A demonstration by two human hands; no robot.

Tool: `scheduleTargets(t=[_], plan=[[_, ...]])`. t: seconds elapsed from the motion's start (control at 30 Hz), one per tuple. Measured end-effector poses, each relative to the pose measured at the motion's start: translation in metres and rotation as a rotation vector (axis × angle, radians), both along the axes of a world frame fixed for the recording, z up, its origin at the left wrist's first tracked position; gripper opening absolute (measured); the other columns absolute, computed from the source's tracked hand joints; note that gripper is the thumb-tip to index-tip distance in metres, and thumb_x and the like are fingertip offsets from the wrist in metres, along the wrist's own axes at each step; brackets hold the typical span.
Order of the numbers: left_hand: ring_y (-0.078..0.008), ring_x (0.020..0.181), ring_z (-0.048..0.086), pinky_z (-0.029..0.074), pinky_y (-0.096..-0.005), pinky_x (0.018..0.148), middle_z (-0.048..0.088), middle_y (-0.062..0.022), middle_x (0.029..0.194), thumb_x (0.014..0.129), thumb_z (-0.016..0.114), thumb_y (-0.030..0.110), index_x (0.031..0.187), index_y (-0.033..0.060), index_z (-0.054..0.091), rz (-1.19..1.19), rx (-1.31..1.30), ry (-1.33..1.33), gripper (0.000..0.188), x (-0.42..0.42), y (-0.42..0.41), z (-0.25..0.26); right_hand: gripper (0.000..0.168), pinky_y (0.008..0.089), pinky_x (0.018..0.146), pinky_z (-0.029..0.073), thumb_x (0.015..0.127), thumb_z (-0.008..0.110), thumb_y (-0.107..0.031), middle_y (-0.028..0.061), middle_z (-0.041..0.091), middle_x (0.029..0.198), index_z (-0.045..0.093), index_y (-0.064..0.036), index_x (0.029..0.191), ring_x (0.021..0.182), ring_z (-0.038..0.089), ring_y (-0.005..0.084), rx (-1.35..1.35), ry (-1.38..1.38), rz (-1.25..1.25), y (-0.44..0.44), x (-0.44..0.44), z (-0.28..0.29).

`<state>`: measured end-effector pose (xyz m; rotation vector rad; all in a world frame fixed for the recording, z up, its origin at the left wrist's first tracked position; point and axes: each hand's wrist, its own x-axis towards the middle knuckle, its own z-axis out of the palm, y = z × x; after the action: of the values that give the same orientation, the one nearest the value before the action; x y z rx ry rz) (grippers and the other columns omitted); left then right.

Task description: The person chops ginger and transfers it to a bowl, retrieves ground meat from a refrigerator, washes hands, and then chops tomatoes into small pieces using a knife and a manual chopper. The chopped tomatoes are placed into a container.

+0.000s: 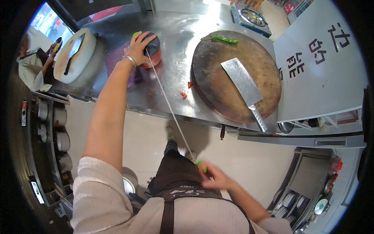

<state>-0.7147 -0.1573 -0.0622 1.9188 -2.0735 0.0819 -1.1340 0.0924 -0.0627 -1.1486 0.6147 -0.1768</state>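
Observation:
My left hand (138, 50) presses on the dark lid of a pull-cord food chopper (155, 58) with a clear bowl and red contents, on the steel counter (175, 64). From its lid a pale cord (169, 103) runs taut towards my body. My right hand (214, 177), slightly blurred, holds the green pull handle (201, 166) at the cord's end, in front of my apron. A purple cloth or sheet (115, 60) lies left of the chopper. On the round wooden chopping block (204, 61) rest a cleaver (244, 82) and a green chili pepper (225, 39).
Small red pieces (183, 94) lie by the block's left edge. A white cutting board (87, 49) with another knife (74, 52) is at the far left, near another person (32, 70). A gas stove (251, 19) stands behind; a white panel (318, 73) borders the right.

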Motion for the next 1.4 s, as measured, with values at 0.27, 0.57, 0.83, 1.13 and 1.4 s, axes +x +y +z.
scheduleTargets(t=[0.27, 0.57, 0.83, 1.13, 1.4], plan=[[-0.0252, 0.133, 0.021, 0.036, -0.0637, 0.09, 0.029, 0.0073, 0.141, 0.05, 0.08, 0.017, 0.131, 0.0393, 0.037, -0.035, -0.043, 0.055, 0.095, -0.021, -0.002, -0.006, 0.048, 0.0306, 0.067, 0.042, 0.076, 0.065, -0.044, 0.0061, 0.052, 0.083, 0.05, -0.003, 0.096, 0.077, 0.05, 0.0163, -0.832, -0.019, -0.267, -0.194, 0.178, -0.003], [-0.0235, 0.135, 0.016, 0.032, -0.0702, 0.089, 0.024, 0.009, 0.143, 0.053, 0.08, 0.017, 0.132, 0.0402, 0.034, 0.09, 0.014, -0.011, 0.093, 0.008, 0.001, -0.014, 0.038, 0.0256, 0.066, 0.036, 0.074, 0.07, -0.032, 0.0024, 0.042, 0.087, 0.048, -0.006, 0.09, 0.077, 0.043, 0.0117, -0.236, 0.038, -0.155, -0.002, 0.019, -0.011], [-0.0257, 0.133, 0.021, 0.034, -0.0653, 0.09, 0.028, 0.006, 0.141, 0.049, 0.081, 0.018, 0.131, 0.038, 0.038, -0.002, 0.012, 0.037, 0.095, -0.022, 0.011, -0.002, 0.042, 0.0265, 0.059, 0.039, 0.079, 0.064, -0.041, 0.0019, 0.048, 0.07, 0.049, -0.004, 0.091, 0.065, 0.046, 0.0108, -0.723, -0.04, -0.284, -0.19, 0.17, 0.009], [-0.032, 0.131, 0.023, 0.034, -0.048, 0.102, 0.031, 0.0, 0.141, 0.042, 0.082, 0.014, 0.134, 0.0321, 0.036, 0.074, 0.074, -0.003, 0.104, -0.018, 0.01, 0.007, 0.034, 0.0281, 0.07, 0.037, 0.077, 0.067, -0.031, 0.006, 0.043, 0.084, 0.047, -0.006, 0.088, 0.077, 0.043, 0.0172, -0.377, 0.041, -0.156, -0.003, 0.019, -0.007], [-0.0245, 0.136, 0.012, 0.031, -0.0704, 0.091, 0.021, 0.0067, 0.144, 0.054, 0.081, 0.021, 0.133, 0.0385, 0.032, 0.114, 0.192, -0.003, 0.094, -0.026, 0.017, 0.017, 0.023, 0.039, 0.081, 0.04, 0.084, 0.055, -0.023, 0.0131, 0.055, 0.1, 0.056, -0.005, 0.098, 0.092, 0.049, 0.0318, -1.318, 0.25, -0.196, -0.075, 0.079, 0.002]])
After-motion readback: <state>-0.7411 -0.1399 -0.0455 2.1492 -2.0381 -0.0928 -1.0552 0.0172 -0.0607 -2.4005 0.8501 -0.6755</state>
